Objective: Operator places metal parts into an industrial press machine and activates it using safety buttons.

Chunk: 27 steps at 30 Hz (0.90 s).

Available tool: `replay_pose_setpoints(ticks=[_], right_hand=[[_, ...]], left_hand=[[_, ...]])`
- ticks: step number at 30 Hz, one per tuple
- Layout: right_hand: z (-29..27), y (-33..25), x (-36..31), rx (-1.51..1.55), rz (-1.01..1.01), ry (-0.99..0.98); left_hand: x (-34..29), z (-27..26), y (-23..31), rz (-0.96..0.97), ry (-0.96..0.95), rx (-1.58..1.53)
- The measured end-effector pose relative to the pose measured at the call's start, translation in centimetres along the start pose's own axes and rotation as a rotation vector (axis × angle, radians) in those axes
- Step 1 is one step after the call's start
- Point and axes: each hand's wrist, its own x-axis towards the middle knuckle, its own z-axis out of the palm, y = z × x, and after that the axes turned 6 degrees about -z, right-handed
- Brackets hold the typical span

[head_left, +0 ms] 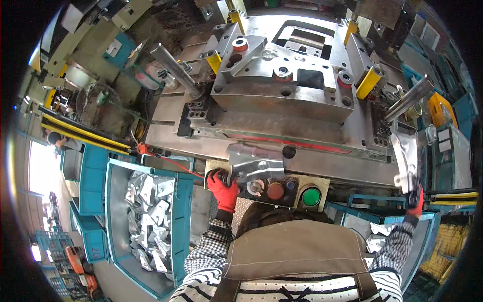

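My left hand (223,191), in a red and black glove, is closed at the left end of a bent, stamped sheet-metal part (259,167). This part overlaps the upper edge of the control panel (322,187), and the fingertips are partly hidden. Out to the right, my right hand (416,201) in a similar glove grips the lower end of a second stamped sheet-metal part (405,158), long and shiny, held roughly upright. The panel carries a green push button (311,197), a red button (275,191) and a rotary dial (255,187).
Ahead lies a large steel press die (282,103) with guide posts (177,70) and yellow cylinders (370,82). A blue bin (182,236) of metal parts is at left; another bin (425,236) with parts is at right. A red cord (176,163) runs toward the panel.
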Motion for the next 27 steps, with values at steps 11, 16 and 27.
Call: replay_pose_setpoints(ticks=[11,16,27], right_hand=[[13.8,-33.2,-5.3,0.65,-0.005,-0.231],[25.8,-48.2,7.6,0.661,-0.285,-0.56],[42.0,-48.2,33.6,0.093,-0.618,-1.047]], left_hand=[[2.0,2.0,-1.7,0.108,-0.332,-0.056],[2.1,0.2,-3.1,0.155,-0.304,-0.088],[-1.6,-8.4,-10.1,-0.201,-0.047,-0.216]])
